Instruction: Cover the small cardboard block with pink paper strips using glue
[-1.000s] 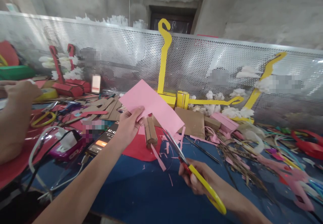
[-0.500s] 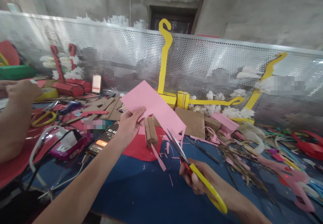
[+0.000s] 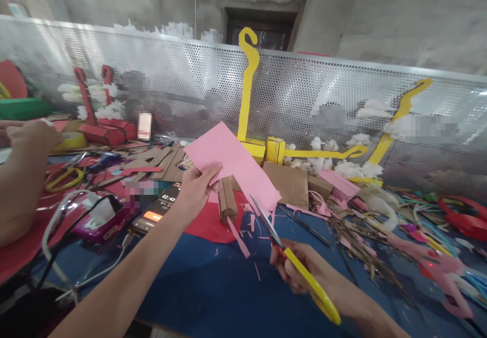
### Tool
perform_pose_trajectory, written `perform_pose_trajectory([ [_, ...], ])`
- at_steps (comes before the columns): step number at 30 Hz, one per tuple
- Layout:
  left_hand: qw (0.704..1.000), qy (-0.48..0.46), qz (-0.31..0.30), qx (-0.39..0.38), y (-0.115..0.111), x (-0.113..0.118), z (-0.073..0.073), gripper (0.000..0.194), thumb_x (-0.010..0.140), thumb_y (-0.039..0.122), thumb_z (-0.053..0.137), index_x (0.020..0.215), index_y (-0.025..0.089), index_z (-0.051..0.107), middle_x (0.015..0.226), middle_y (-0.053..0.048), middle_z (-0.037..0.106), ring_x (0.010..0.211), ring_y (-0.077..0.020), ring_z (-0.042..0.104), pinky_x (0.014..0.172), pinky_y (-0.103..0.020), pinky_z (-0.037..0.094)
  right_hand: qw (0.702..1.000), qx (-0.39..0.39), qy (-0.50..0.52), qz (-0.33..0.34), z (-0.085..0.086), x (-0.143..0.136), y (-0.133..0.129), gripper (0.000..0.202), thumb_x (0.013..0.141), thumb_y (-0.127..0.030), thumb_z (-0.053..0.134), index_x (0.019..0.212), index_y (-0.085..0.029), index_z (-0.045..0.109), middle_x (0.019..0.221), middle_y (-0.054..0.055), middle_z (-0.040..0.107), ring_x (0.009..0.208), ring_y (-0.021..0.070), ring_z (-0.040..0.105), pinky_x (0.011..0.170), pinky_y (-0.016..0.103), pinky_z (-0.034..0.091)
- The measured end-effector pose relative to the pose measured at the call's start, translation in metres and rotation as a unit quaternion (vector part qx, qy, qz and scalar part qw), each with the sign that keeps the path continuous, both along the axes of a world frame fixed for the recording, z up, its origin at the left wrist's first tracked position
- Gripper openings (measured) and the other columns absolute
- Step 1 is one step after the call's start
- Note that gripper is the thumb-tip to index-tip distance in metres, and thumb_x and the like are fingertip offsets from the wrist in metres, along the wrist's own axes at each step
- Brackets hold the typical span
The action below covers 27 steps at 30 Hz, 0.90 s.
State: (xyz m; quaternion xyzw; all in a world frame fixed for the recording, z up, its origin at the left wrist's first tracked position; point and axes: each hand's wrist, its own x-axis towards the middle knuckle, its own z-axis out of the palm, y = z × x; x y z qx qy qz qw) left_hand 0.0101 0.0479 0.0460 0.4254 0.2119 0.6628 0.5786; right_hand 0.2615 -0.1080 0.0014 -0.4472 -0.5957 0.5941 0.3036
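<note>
My left hand (image 3: 200,186) pinches a sheet of pink paper (image 3: 232,155) between thumb and fingers, holding it tilted above the table. My right hand (image 3: 300,267) is closed round a pair of scissors (image 3: 279,244) with yellow and red handles. Their blades reach up to the lower edge of the pink paper. Below the sheet, a small brown cardboard block (image 3: 228,206) rests on a piece of red paper (image 3: 205,226). A narrow pink strip (image 3: 239,239) and thin pink offcuts lie beside it.
On the left are a phone (image 3: 155,211), a purple power strip (image 3: 99,221) with cables, and another person's arm (image 3: 23,175). Yellow hook-shaped pieces (image 3: 247,89) stand before a perforated metal screen (image 3: 182,79). To the right lie dry twigs (image 3: 369,251) and a pink glue gun (image 3: 429,262).
The pink paper has shifted slightly to the right, and its lower corner sits a little differently against the scissor blades. Both hands keep their hold.
</note>
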Motion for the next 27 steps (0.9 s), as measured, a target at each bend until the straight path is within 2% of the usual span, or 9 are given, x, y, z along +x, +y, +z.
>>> perform_pose_trajectory([
  [8,1.0,0.004,0.005,0.011,0.0,-0.001,-0.001,0.034,0.066,0.03,0.091,0.058,0.013,0.062,0.051,0.006,0.046,0.044,-0.0045,0.043,0.041,-0.02,0.039,0.999,0.037,0.031,0.005,0.0,0.0,0.001,0.051,0.091,-0.066,0.061,0.103,-0.016,0.054,0.072,-0.003,0.05,0.059,0.0085,0.041,0.057,0.023,0.033],
  [12,1.0,0.007,0.012,0.017,0.002,-0.002,-0.002,0.033,0.067,0.03,0.091,0.061,0.012,0.064,0.053,0.005,0.047,0.045,-0.0048,0.042,0.04,-0.019,0.039,0.999,0.035,0.027,0.004,0.003,-0.005,0.003,0.055,0.086,-0.069,0.064,0.097,-0.016,0.056,0.066,-0.004,0.049,0.053,0.0069,0.039,0.052,0.023,0.03],
  [17,1.0,0.011,0.015,0.026,0.002,-0.002,-0.002,0.033,0.067,0.031,0.091,0.06,0.013,0.064,0.052,0.006,0.045,0.045,-0.0052,0.042,0.04,-0.019,0.039,0.999,0.011,0.015,-0.033,0.006,-0.011,0.005,0.056,0.078,-0.07,0.072,0.087,-0.017,0.057,0.062,-0.005,0.051,0.048,0.0061,0.04,0.046,0.021,0.03],
  [22,0.999,0.015,0.015,0.028,0.002,-0.002,-0.001,0.034,0.067,0.032,0.091,0.06,0.013,0.064,0.051,0.006,0.045,0.044,-0.0051,0.042,0.04,-0.02,0.04,0.999,0.004,0.023,-0.041,-0.004,-0.006,0.006,0.046,0.082,-0.059,0.074,0.089,-0.017,0.059,0.067,-0.003,0.055,0.05,0.006,0.043,0.045,0.018,0.035],
  [27,0.999,0.022,0.017,0.031,0.002,-0.002,-0.002,0.035,0.068,0.033,0.09,0.059,0.013,0.063,0.052,0.005,0.047,0.043,-0.0049,0.043,0.041,-0.02,0.04,0.998,0.01,0.04,-0.039,-0.007,-0.003,0.006,0.045,0.083,-0.06,0.072,0.089,-0.017,0.06,0.067,-0.003,0.056,0.05,0.0066,0.044,0.045,0.018,0.037],
])
